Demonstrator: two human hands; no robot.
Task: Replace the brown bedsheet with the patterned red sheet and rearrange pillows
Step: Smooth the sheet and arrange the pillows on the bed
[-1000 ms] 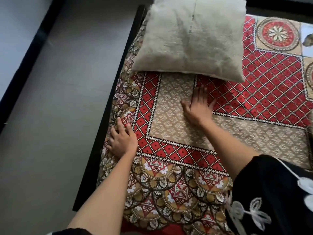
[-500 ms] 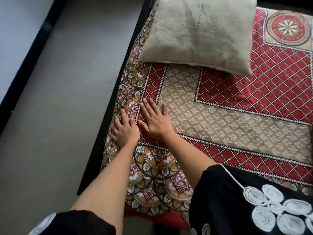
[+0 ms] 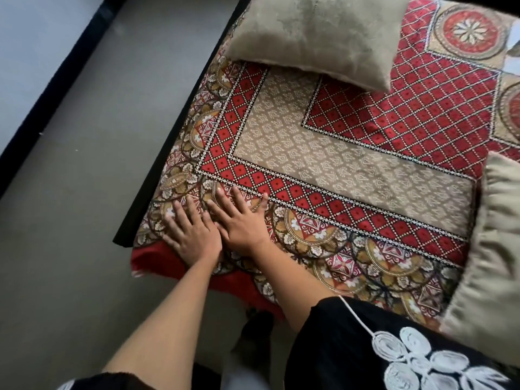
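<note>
The patterned red sheet (image 3: 351,142) covers the bed, with its medallion border along the near and left edges. My left hand (image 3: 191,232) and my right hand (image 3: 242,220) lie flat side by side on the sheet's near left corner, fingers spread, holding nothing. A beige pillow (image 3: 318,32) rests at the far end of the bed. A second beige pillow (image 3: 495,254) lies at the right edge of the view. No brown sheet is in view.
The bed's black frame (image 3: 157,175) runs along its left side. Grey floor (image 3: 84,192) lies to the left, bounded by a dark skirting and a pale wall. A plain red layer (image 3: 157,260) shows below the sheet's corner. My foot (image 3: 253,342) stands on the floor.
My right hand has slid from below the far pillow to the near left corner, beside my left hand. The view has shifted, bringing the second pillow in at the right.
</note>
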